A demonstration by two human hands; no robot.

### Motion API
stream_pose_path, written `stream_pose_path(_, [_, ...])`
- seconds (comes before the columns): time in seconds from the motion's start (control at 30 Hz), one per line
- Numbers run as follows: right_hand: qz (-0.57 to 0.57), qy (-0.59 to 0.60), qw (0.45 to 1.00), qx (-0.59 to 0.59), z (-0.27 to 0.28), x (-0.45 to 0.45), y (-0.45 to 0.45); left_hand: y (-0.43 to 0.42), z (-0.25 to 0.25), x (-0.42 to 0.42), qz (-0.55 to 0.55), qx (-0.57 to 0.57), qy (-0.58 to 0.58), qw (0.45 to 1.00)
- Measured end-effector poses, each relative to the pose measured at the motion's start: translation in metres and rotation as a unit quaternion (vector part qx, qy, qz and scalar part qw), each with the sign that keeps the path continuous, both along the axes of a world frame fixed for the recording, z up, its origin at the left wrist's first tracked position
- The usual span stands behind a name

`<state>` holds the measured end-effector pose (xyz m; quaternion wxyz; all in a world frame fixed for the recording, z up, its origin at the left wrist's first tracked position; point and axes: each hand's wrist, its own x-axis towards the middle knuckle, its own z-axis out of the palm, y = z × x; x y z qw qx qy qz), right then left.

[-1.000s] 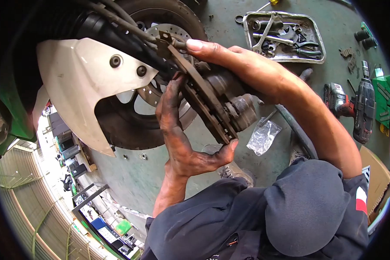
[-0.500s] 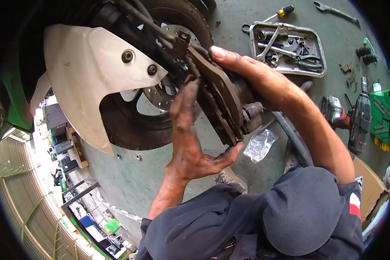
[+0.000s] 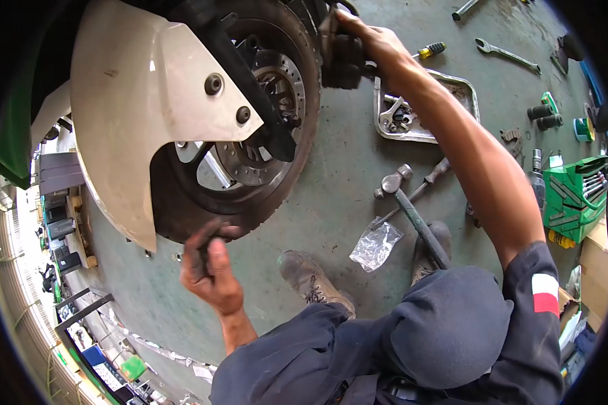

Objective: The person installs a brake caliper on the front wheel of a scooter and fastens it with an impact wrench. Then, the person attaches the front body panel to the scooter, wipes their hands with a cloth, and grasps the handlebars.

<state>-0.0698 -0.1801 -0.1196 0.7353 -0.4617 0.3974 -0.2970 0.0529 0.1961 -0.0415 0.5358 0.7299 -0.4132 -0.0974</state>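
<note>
My right hand [image 3: 371,42] is closed around a dark brake caliper [image 3: 344,57], held at the top beside the front tyre. Its fingers are partly hidden behind the part. My left hand [image 3: 213,266], dirty and slightly blurred, hangs below the wheel with loosely bent fingers and the thumb apart; I see nothing in it. The front wheel [image 3: 302,155] has a drilled brake disc [image 3: 294,88] showing behind the black fork leg [image 3: 277,131]. A cream fender [image 3: 125,88] with two bolts covers the wheel's left side.
On the green floor stands a metal tray [image 3: 422,137] of tools. A hammer [image 3: 412,212], a screwdriver [image 3: 431,179] and a plastic bag [image 3: 377,244] lie near my boots [image 3: 311,280]. Further right are a wrench [image 3: 510,55] and a green toolbox [image 3: 571,196].
My right hand has carried the caliper up and away from the fork and disc. My left hand has let go of it and moved down and left.
</note>
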Motion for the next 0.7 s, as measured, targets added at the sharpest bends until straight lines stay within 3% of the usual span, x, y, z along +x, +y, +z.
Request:
stream_pose_path(0.13, [-0.083,0.044,0.992,-0.088,-0.023,0.044,-0.016,0.000,-0.002,0.007,0.063,-0.049,0.007,0.997])
stream_pose_path(0.3, [-0.088,0.083,0.988,-0.099,-0.026,0.062,-0.015,0.008,-0.001,0.021,0.193,-0.094,-0.039,0.976])
stream_pose_path(0.7, [-0.053,0.030,0.996,-0.063,-0.017,0.063,-0.005,0.015,-0.013,0.030,0.194,-0.135,0.031,0.971])
